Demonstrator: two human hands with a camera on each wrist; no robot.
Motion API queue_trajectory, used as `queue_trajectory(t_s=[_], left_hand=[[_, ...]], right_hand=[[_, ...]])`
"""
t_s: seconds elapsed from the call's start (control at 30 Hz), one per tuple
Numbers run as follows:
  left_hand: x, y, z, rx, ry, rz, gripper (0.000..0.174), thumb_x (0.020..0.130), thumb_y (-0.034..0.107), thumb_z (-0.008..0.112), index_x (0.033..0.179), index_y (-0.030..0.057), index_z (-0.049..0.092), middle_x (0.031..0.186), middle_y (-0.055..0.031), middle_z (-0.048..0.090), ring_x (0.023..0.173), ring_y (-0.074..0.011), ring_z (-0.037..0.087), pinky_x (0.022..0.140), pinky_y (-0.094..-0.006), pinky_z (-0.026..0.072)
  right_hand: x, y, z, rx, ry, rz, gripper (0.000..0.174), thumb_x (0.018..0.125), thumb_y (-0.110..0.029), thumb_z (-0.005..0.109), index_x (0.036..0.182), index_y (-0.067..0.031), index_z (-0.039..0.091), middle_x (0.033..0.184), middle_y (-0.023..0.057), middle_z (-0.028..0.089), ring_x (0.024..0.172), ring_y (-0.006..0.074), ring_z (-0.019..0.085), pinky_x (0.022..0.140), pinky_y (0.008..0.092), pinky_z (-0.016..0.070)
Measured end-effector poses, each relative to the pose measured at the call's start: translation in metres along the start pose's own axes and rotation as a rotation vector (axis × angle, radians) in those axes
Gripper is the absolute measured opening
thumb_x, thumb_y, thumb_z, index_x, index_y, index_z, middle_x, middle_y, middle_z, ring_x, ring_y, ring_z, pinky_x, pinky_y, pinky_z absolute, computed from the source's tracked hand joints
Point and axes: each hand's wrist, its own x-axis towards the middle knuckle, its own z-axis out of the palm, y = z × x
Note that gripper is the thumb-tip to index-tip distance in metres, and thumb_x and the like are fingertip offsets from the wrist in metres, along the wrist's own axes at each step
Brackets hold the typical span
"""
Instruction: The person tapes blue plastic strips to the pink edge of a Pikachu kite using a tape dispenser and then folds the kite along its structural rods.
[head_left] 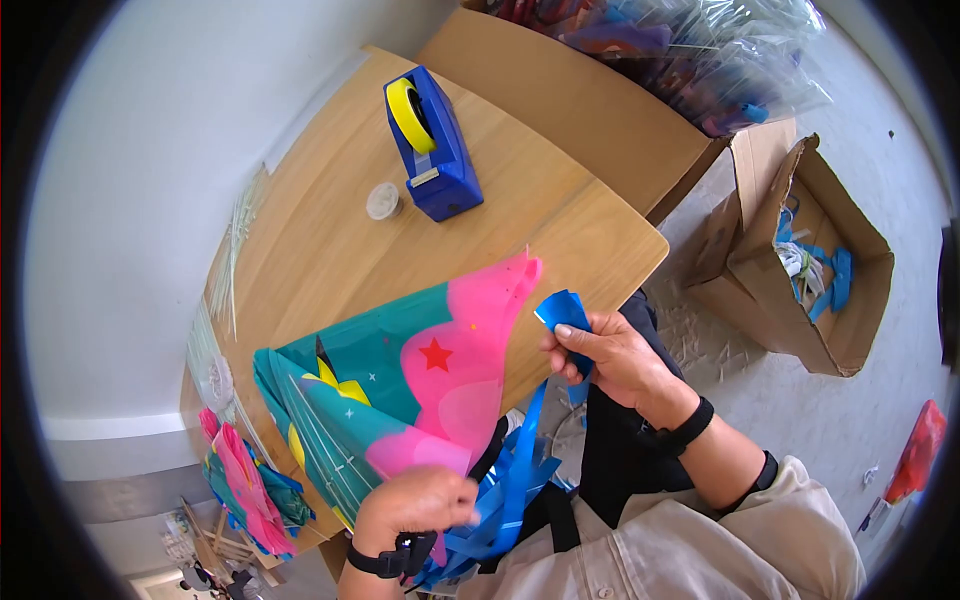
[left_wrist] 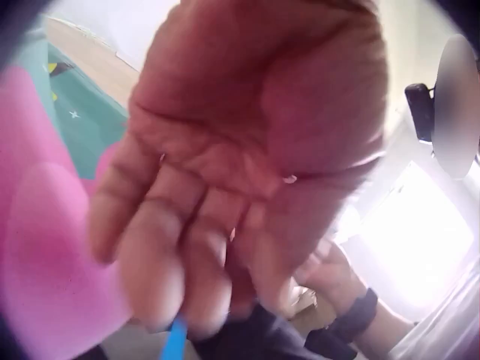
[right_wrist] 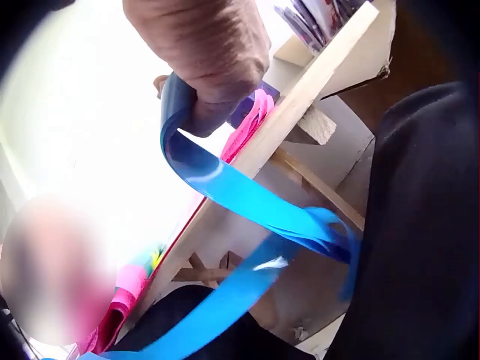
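Note:
My right hand [head_left: 625,355] pinches a folded bundle of blue ribbon [head_left: 565,310] between thumb and fingers, near the table's edge. In the right wrist view the flat blue ribbon [right_wrist: 247,199] hangs from that hand in layered lengths. More of the blue ribbon lies over my lap in the head view. My left hand [head_left: 425,500] is beside the pink end of a teal and pink printed sheet [head_left: 435,375], its fingers blurred. In the left wrist view the palm shows bare with loosely bent fingers [left_wrist: 150,277], and a bit of blue shows past the fingertips.
On the wooden table [head_left: 560,215] stand a blue tape dispenser [head_left: 445,165] with yellow tape and a small round clear container [head_left: 383,201]. Thin white rods [head_left: 240,235] lie along the wall side. An open carton [head_left: 810,260] with blue scraps is on the floor, right.

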Motion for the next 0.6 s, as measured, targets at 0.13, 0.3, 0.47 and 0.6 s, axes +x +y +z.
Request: queue_trajectory(t_s=[0.13, 0.3, 0.47, 0.6], left_hand=[[0.023, 0.032, -0.033, -0.46, 1.187, 0.31, 0.01, 0.083, 0.007, 0.064, 0.082, -0.0012, 0.06, 0.068, -0.0075, 0.058, 0.062, -0.0167, 0.054, 0.058, -0.0277, 0.0439], [0.075, 0.058, -0.071, -0.685, 1.317, 0.559, 0.01, 0.083, 0.004, 0.065, 0.077, -0.003, 0.06, 0.069, -0.0026, 0.059, 0.062, -0.0083, 0.051, 0.056, -0.024, 0.0422], [0.089, 0.055, -0.073, -0.779, 1.322, 0.457, 0.014, 0.081, 0.005, 0.068, 0.071, 0.0002, 0.06, 0.06, 0.002, 0.055, 0.057, -0.0026, 0.046, 0.05, -0.0204, 0.0371], [0.092, 0.046, -0.074, -0.884, 1.306, 0.49, 0.014, 0.081, 0.004, 0.068, 0.07, 0.0015, 0.059, 0.062, 0.0024, 0.055, 0.056, -0.0034, 0.045, 0.051, -0.0199, 0.0358]], right_hand=[[0.002, 0.006, 0.01, -0.025, -0.068, 0.017, 0.024, 0.095, -0.02, 0.055, 0.086, -0.0003, 0.064, 0.071, 0.0026, 0.062, 0.06, 0.0075, 0.054, 0.055, 0.0211, 0.0431], [0.003, 0.009, 0.014, -0.226, -0.101, -0.004, 0.028, 0.095, -0.023, 0.056, 0.079, -0.0026, 0.064, 0.067, 0.002, 0.062, 0.057, 0.0065, 0.054, 0.053, 0.0216, 0.044], [0.002, 0.007, 0.018, -0.191, -0.007, -0.04, 0.028, 0.096, -0.024, 0.054, 0.083, -0.0012, 0.065, 0.07, 0.0024, 0.064, 0.059, 0.0067, 0.056, 0.054, 0.0221, 0.0454], [0.012, 0.016, 0.009, -0.243, -0.004, -0.217, 0.026, 0.096, -0.023, 0.055, 0.088, -0.0007, 0.066, 0.073, 0.0019, 0.065, 0.062, 0.0064, 0.056, 0.057, 0.0228, 0.0465]])
